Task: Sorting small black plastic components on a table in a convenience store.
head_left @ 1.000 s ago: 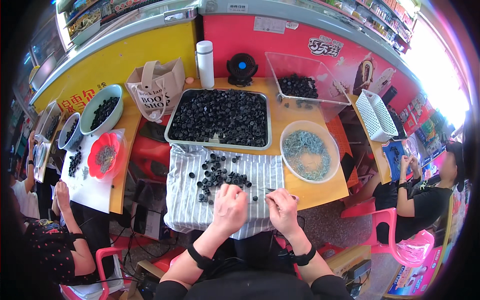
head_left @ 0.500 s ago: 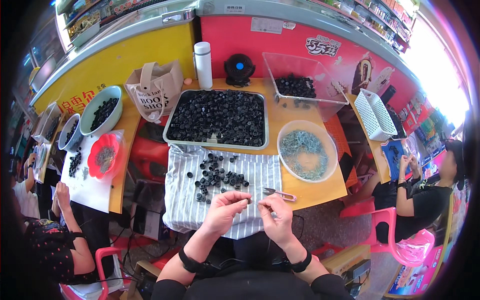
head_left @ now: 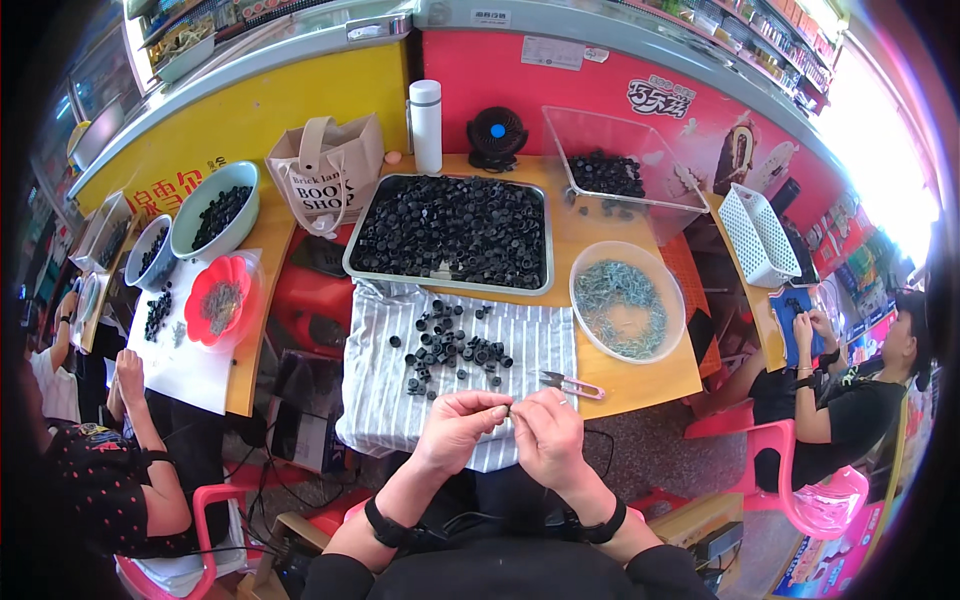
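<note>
Far left, red bowl (head_left: 192,325) with small grey bits, same spot as a second ago. Moving right: loose black caps (head_left: 455,348) lay scattered on the striped cloth (head_left: 390,402), in front of the metal tray (head_left: 548,235) heaped with more caps. My left grip (head_left: 462,428) had been over that pile a second ago; now it was at the cloth's near edge, thumb and fingers pinching a small dark piece (head_left: 508,409). That piece sat right between my two hands. My right grip (head_left: 545,425) had closed the gap seen half a second ago: fingertips pressed together, meeting the piece; couldn't tell whether they had hold of it too. Next, the snips (head_left: 572,385), in my right grip a second ago, lay on the cloth's right edge. Far right, round tub (head_left: 683,305) of grey-blue bits, unmoved on the counter (head_left: 650,378).
</note>
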The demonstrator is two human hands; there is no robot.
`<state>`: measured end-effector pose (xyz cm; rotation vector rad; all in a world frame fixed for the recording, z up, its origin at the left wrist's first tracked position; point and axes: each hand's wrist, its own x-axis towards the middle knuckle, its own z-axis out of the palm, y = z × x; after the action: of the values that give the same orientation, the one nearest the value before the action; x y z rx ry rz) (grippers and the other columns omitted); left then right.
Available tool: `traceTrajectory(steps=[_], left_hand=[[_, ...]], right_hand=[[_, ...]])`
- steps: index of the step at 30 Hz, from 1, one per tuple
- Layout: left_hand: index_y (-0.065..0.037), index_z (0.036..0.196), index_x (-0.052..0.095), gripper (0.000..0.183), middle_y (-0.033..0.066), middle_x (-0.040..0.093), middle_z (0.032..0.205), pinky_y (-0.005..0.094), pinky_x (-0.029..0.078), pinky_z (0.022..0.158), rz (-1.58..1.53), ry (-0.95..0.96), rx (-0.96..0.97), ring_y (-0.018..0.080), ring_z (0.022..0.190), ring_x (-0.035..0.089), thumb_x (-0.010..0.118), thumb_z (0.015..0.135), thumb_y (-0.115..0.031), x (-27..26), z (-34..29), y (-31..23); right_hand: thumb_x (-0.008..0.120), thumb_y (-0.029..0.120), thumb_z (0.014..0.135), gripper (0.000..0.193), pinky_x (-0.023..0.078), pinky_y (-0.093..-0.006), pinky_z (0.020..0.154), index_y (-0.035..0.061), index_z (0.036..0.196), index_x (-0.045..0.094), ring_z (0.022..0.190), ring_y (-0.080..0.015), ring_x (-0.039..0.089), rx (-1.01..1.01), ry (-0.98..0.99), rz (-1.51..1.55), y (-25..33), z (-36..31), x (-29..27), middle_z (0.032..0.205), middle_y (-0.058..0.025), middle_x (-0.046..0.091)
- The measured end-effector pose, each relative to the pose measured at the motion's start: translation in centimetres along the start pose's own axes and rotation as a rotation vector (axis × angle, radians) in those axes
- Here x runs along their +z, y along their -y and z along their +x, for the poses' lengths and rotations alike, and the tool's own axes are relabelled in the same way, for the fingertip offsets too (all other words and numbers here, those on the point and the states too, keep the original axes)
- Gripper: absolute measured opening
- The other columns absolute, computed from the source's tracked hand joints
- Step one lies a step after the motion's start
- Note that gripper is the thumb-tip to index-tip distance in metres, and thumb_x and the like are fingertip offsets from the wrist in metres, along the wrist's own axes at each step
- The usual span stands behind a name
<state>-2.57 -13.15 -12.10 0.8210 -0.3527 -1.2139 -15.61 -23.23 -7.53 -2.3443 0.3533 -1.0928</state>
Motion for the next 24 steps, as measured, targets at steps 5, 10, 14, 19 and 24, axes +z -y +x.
traceTrajectory(steps=[5, 10, 14, 19, 24], left_hand=[[0.001, 0.111, 0.071, 0.021, 0.0054, 0.072, 0.097, 0.0212, 0.049, 0.073, 0.010, -0.013, 0.009, 0.0073, 0.081, 0.062, 0.069, 0.090, -0.001, -0.3, -0.4, 0.0], [0.004, 0.114, 0.068, 0.023, 0.0102, 0.071, 0.102, 0.0280, 0.052, 0.079, -0.051, -0.006, -0.044, 0.0149, 0.090, 0.066, 0.066, 0.092, -0.001, -0.7, -0.2, 0.4], [0.004, 0.120, 0.065, 0.028, 0.0125, 0.070, 0.107, 0.0305, 0.053, 0.082, -0.208, 0.029, -0.132, 0.0171, 0.093, 0.067, 0.065, 0.093, -0.001, -0.9, 0.1, 0.4], [0.004, 0.127, 0.059, 0.034, 0.0086, 0.070, 0.106, 0.0282, 0.054, 0.083, -0.211, 0.046, -0.117, 0.0135, 0.091, 0.067, 0.063, 0.095, -0.002, -0.3, 0.1, 0.2], [0.004, 0.124, 0.062, 0.031, 0.0084, 0.070, 0.104, 0.0264, 0.053, 0.077, -0.049, -0.032, -0.119, 0.0139, 0.085, 0.067, 0.065, 0.094, -0.002, -0.6, -0.3, -0.2]], right_hand=[[0.070, -0.005, 0.074, 0.016, 0.048, -0.0364, 0.063, 0.0023, 0.088, 0.066, 0.072, -0.0282, 0.061, 0.052, 0.012, 0.086, -0.8, -0.9, 0.7, 0.080, -0.0090, 0.061], [0.075, -0.004, 0.074, 0.019, 0.048, -0.0352, 0.064, 0.0023, 0.091, 0.068, 0.074, -0.0264, 0.060, 0.214, -0.027, 0.210, -0.4, -1.6, 0.9, 0.084, -0.0085, 0.063], [0.076, -0.005, 0.073, 0.024, 0.049, -0.0341, 0.068, 0.0028, 0.095, 0.070, 0.079, -0.0257, 0.061, 0.186, -0.029, 0.174, -0.8, -1.3, 0.8, 0.088, -0.0091, 0.063], [0.075, -0.005, 0.075, 0.025, 0.051, -0.0316, 0.072, 0.0030, 0.098, 0.070, 0.085, -0.0242, 0.062, 0.227, -0.005, 0.261, -1.5, -1.7, 1.4, 0.091, -0.0093, 0.062], [0.068, -0.006, 0.085, 0.020, 0.051, -0.0268, 0.080, 0.0022, 0.102, 0.067, 0.094, -0.0165, 0.062, 0.422, 0.013, 0.559, -1.9, -1.9, 1.7, 0.101, -0.0078, 0.064]])
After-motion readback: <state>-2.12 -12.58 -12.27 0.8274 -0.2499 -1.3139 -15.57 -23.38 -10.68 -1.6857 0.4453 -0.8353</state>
